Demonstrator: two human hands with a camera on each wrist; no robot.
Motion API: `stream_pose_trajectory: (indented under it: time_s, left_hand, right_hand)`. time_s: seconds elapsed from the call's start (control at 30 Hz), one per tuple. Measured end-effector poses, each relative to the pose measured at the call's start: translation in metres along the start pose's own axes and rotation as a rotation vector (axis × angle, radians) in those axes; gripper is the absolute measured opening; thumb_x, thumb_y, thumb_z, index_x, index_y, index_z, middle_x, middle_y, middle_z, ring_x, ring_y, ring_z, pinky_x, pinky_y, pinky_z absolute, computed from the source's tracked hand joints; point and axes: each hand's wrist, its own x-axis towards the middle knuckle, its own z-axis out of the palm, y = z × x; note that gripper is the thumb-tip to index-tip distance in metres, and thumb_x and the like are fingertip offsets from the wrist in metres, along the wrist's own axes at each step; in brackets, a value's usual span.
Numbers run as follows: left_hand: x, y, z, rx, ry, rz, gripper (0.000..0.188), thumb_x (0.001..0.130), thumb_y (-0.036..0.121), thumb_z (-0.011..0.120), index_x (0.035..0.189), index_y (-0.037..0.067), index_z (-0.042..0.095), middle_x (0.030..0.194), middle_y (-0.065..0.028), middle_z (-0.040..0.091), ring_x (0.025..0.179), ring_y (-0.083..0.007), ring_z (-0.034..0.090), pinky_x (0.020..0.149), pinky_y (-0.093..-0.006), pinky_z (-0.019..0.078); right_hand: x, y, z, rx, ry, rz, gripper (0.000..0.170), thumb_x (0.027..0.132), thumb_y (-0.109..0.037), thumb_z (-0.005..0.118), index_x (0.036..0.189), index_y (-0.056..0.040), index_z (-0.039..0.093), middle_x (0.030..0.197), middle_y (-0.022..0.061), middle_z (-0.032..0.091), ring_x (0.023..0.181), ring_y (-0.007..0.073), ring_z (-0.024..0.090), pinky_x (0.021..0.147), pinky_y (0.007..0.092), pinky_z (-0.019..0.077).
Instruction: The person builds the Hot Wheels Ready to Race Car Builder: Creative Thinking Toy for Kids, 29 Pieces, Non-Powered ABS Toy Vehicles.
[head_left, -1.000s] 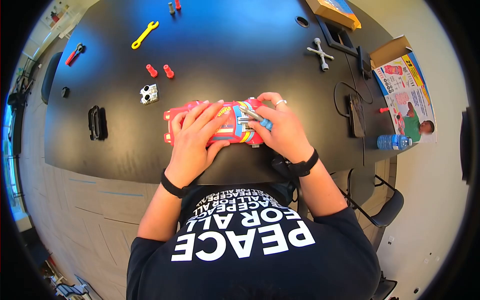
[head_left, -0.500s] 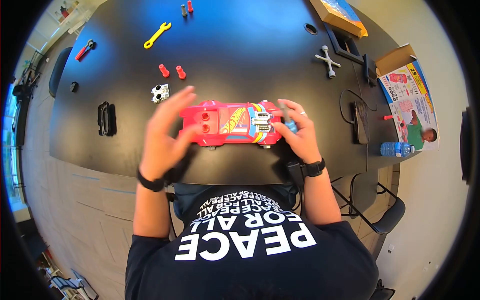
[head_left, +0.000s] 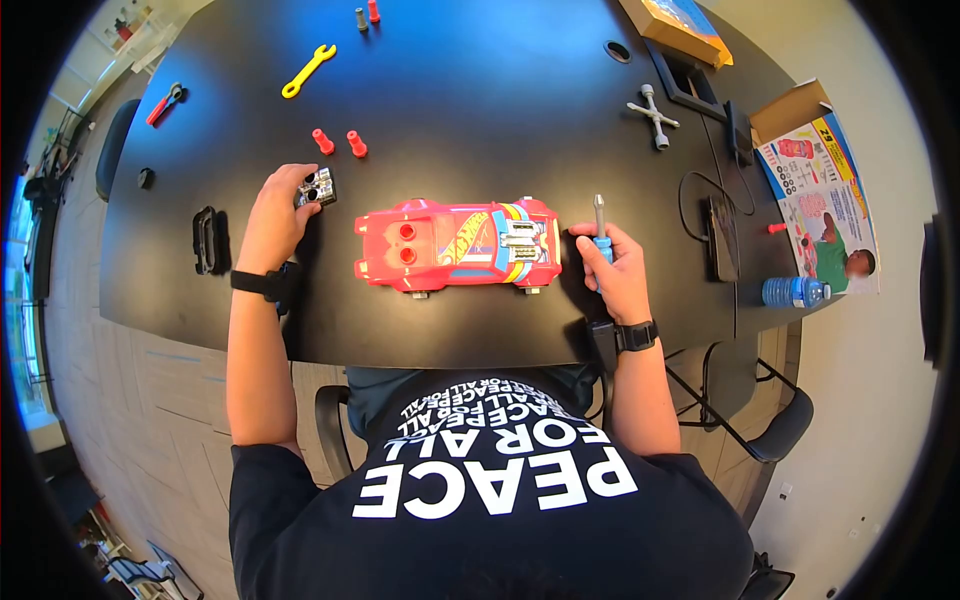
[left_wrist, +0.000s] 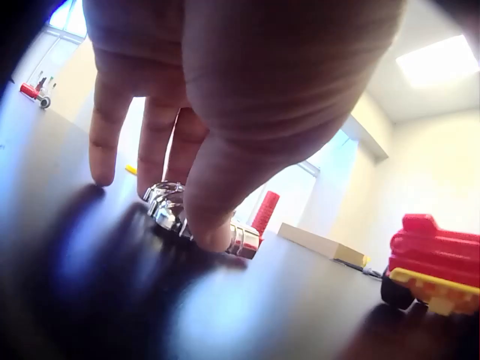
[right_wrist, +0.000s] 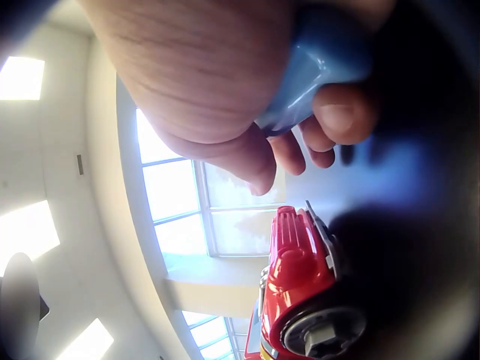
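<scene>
A red toy car (head_left: pixel 455 262) with a Hot Wheels logo lies on the black table between the two hands, wheels down. To its left, my left hand (head_left: pixel 270 225) pinches a chrome toy engine piece (head_left: pixel 324 187) between thumb and fingers. The left wrist view has the thumb against the shiny engine piece (left_wrist: pixel 166 204) low at the tabletop, the fingers on its far side. My right hand (head_left: pixel 625 280), off the car's right end, holds a toy screwdriver (head_left: pixel 602 243) by its blue handle, grey shaft pointing away from the body.
Two red pegs (head_left: pixel 357 144) stand behind the engine piece, with a yellow wrench (head_left: pixel 308 71) farther back. A black frame-like part (head_left: pixel 208 241) lies left. On the right are a grey cross wrench (head_left: pixel 653 117), a phone (head_left: pixel 722 243), a water bottle (head_left: pixel 793 292) and an open box (head_left: pixel 815 190).
The left hand has lifted off the car, swung left and taken hold of the chrome engine piece. The right hand has drawn off the car's right end, keeping the screwdriver.
</scene>
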Motion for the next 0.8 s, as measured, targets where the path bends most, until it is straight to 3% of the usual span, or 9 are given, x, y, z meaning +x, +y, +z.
stream_pose_trajectory:
  time_s: [0.1, 0.13, 0.2, 0.3, 0.4, 0.7, 0.8]
  left_hand:
    - [-0.007, 0.044, -0.022, -0.264, 0.011, -0.077, 0.058, 0.086, 0.001, 0.086, 0.141, 0.005, 0.069, 0.130, -0.0093, 0.074, 0.123, -0.0272, 0.071, 0.105, -0.0413, 0.0543]
    - [-0.010, 0.064, -0.031, -0.348, 0.003, -0.021, 0.057, 0.085, 0.006, 0.089, 0.139, 0.004, 0.070, 0.127, -0.0086, 0.073, 0.120, -0.0227, 0.070, 0.102, -0.0376, 0.0537]
    - [-0.016, 0.096, -0.035, -0.496, -0.021, 0.120, 0.057, 0.082, 0.010, 0.092, 0.135, 0.003, 0.071, 0.127, -0.0104, 0.073, 0.117, -0.0247, 0.070, 0.100, -0.0369, 0.0536]
    - [-0.019, 0.124, -0.027, -0.467, -0.126, 0.233, 0.058, 0.078, 0.007, 0.093, 0.132, 0.001, 0.071, 0.124, -0.0145, 0.072, 0.113, -0.0305, 0.069, 0.100, -0.0390, 0.0538]
    - [-0.022, 0.133, -0.016, -0.281, -0.140, 0.245, 0.063, 0.075, 0.003, 0.094, 0.133, 0.001, 0.070, 0.125, -0.0166, 0.072, 0.115, -0.0359, 0.069, 0.103, -0.0442, 0.0544]
    - [-0.021, 0.130, -0.016, -0.461, -0.163, 0.228, 0.055, 0.079, 0.002, 0.090, 0.131, 0.001, 0.072, 0.130, -0.0150, 0.074, 0.119, -0.0351, 0.068, 0.103, -0.0437, 0.0554]
    - [-0.023, 0.124, -0.006, -0.370, -0.168, 0.223, 0.050, 0.081, 0.001, 0.089, 0.128, 0.002, 0.073, 0.129, -0.0143, 0.075, 0.120, -0.0343, 0.068, 0.102, -0.0434, 0.0557]
  right_hand:
    - [0.001, 0.002, -0.004, 0.017, -0.019, -0.003, 0.024, 0.106, -0.019, 0.079, 0.122, -0.0016, 0.076, 0.080, -0.0051, 0.061, 0.060, 0.0024, 0.051, 0.050, 0.0213, 0.0408]
    - [0.003, 0.002, -0.004, 0.016, -0.016, -0.003, 0.024, 0.106, -0.019, 0.079, 0.122, -0.0016, 0.076, 0.080, -0.0051, 0.061, 0.060, 0.0024, 0.051, 0.050, 0.0213, 0.0408]
    - [0.004, 0.004, -0.004, 0.020, -0.022, -0.014, 0.025, 0.106, -0.019, 0.079, 0.122, -0.0007, 0.075, 0.081, -0.0046, 0.062, 0.060, 0.0024, 0.052, 0.050, 0.0213, 0.0408]
    - [0.006, 0.003, -0.005, -0.008, -0.053, -0.002, 0.024, 0.106, -0.019, 0.079, 0.122, -0.0005, 0.075, 0.082, -0.0040, 0.065, 0.061, 0.0022, 0.052, 0.050, 0.0212, 0.0408]
    - [0.006, 0.005, -0.004, -0.032, -0.025, -0.036, 0.024, 0.107, -0.018, 0.078, 0.122, -0.0001, 0.075, 0.084, -0.0037, 0.066, 0.062, 0.0020, 0.053, 0.050, 0.0211, 0.0407]
    - [0.003, 0.004, -0.004, -0.025, -0.035, -0.042, 0.023, 0.107, -0.017, 0.078, 0.121, 0.0000, 0.075, 0.083, -0.0043, 0.066, 0.061, 0.0015, 0.052, 0.050, 0.0206, 0.0392]
    - [0.004, 0.005, -0.002, 0.000, -0.035, -0.040, 0.023, 0.106, -0.017, 0.078, 0.122, -0.0001, 0.075, 0.081, -0.0049, 0.064, 0.060, 0.0014, 0.051, 0.050, 0.0205, 0.0388]
